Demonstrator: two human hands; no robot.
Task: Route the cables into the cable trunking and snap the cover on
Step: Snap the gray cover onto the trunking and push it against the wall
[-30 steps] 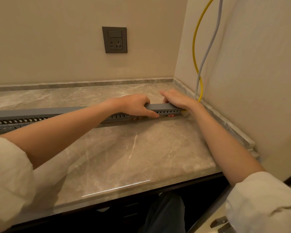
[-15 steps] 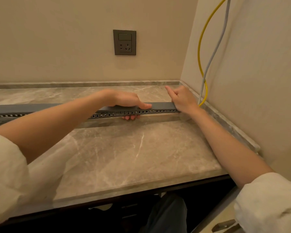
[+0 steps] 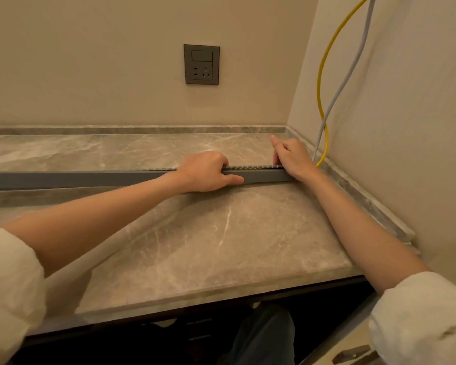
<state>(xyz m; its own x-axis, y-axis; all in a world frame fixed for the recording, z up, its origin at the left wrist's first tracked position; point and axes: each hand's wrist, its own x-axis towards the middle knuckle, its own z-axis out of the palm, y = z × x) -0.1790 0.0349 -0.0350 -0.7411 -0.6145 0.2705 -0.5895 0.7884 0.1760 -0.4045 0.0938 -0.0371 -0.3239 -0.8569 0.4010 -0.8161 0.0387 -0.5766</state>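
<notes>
The grey cable trunking lies lengthwise across the marble counter, its right end near the corner of the walls. Along its toothed top edge a strip of yellow shows inside, so the yellow cable seems to sit in the channel there, though the slot is too narrow for me to be sure. That cable and a grey cable hang down the right wall and reach the counter just beside the trunking's end. My left hand grips the trunking, fingers curled over the top, thumb flat along its front. My right hand presses on the right end with curled fingers. A wall socket sits on the back wall.
</notes>
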